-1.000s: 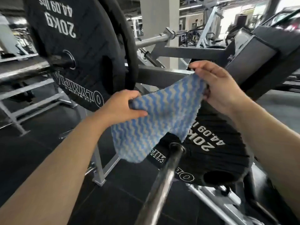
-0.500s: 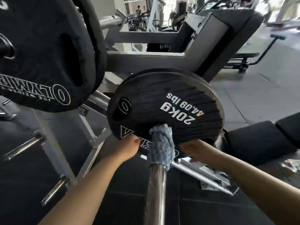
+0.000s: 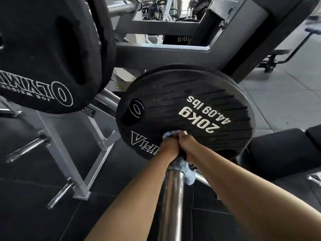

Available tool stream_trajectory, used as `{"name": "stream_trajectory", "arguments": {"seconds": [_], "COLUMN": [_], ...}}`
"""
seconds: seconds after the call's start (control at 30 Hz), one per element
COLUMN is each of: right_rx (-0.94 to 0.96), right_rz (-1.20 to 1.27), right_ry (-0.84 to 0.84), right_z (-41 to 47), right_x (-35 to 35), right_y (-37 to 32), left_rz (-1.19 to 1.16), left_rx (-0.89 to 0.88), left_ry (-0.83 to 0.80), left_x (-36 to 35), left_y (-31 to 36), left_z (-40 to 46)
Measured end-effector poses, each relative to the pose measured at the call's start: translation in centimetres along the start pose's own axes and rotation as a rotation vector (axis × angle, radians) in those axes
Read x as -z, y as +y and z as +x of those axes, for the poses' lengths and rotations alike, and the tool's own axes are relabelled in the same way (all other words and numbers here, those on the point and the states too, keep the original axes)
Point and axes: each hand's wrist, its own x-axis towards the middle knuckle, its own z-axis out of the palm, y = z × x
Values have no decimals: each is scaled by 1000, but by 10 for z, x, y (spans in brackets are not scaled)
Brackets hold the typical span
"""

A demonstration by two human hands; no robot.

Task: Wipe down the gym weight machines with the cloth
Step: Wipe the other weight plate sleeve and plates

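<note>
Far left: big black Olympic plate (image 3: pixel 52 54) hanging on the machine, with a grey storage rack (image 3: pixel 69 153) and its chrome pegs below it. Centre: chrome loading sleeve (image 3: pixel 172 202) running up from the bottom edge to a 20kg plate (image 3: pixel 187 108) lying tilted at its far end.

Left hand (image 3: pixel 167 147) and right hand (image 3: pixel 188 147) sit side by side, touching, both curled round the sleeve right up against the plate. Blue-and-white cloth (image 3: pixel 185 171) is wrapped round the sleeve under both palms; a tuft shows above the knuckles and a tail hangs below the right wrist. Fingers are hidden under the bar, so wrap depth is likely full but not confirmed.

Step in hand: wiping the sleeve, cloth gripped at the plate end. Next move probably calls for keeping both grips tight and sliding or twisting the cloth back along the bare chrome toward the camera. Far right: black bench pad (image 3: pixel 281 150), untouched.
</note>
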Motion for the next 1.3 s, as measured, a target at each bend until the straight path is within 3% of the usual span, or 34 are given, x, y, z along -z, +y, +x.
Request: {"name": "stream_trajectory", "arguments": {"seconds": [0.17,0.27,0.5,0.63,0.8,1.1,1.2,1.3], "right_rx": [68,69,91,-50,-67,134,214,267], "right_rz": [-35,-34,-125,-11,36,-268,-303,-267], "right_ry": [8,-70,-203,-286,-199,121,164,104], "right_z": [0,-12,-90,-105,-80,4,30,-1], "right_x": [2,11,27,28,12,-3,-2,-4], "right_y": [10,33,115,119,90,18,14,15], "left_rz": [-141,-187,29,46,-11,-305,-352,-563], "left_rx": [29,65,5,28,16,7,38,102], "left_ry": [27,42,99,100,61,2,-68,-280], "left_x": [1,-2,-18,-19,-16,-3,5,7], "left_y": [-5,-11,-64,-72,-63,-26,-23,-34], "left_z": [-17,-45,-143,-170,-139,-40,-24,-33]}}
